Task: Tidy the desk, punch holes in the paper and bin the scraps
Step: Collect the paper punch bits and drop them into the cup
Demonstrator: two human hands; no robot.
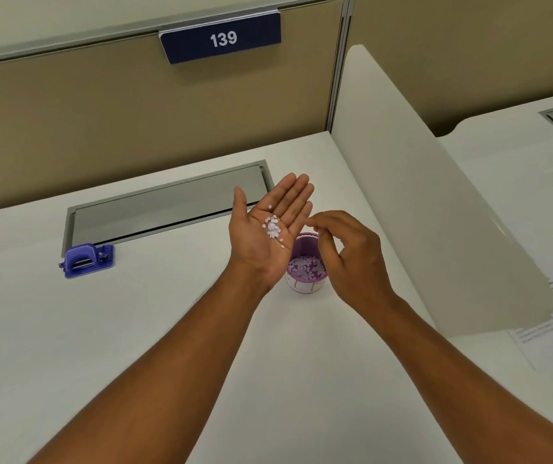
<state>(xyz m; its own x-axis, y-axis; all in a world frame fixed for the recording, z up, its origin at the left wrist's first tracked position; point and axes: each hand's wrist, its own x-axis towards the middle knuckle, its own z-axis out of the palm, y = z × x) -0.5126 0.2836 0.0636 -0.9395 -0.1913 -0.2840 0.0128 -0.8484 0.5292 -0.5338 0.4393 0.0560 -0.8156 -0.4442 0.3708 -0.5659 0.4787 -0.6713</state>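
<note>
Binning the scraps: that's the step in hand, I'd say, looks like the last bit of the job.
Left hand (270, 229): palm up, fingers spread flat, cupping a little heap of white punched-paper dots (273, 228).
Right hand (345, 259): just right of it, fingertips drawn together; pinching a dot or nothing, can't tell.
Bin: small round purple tub with white base (305, 272), under both hands mid-desk, already holding dots.
Punch: blue plastic hole punch (87, 260), well off to the left.
Paper: printed white sheet (549, 324), near right.
Next move: tip or brush the palm over the tub, gently, those dots scatter easily.
</note>
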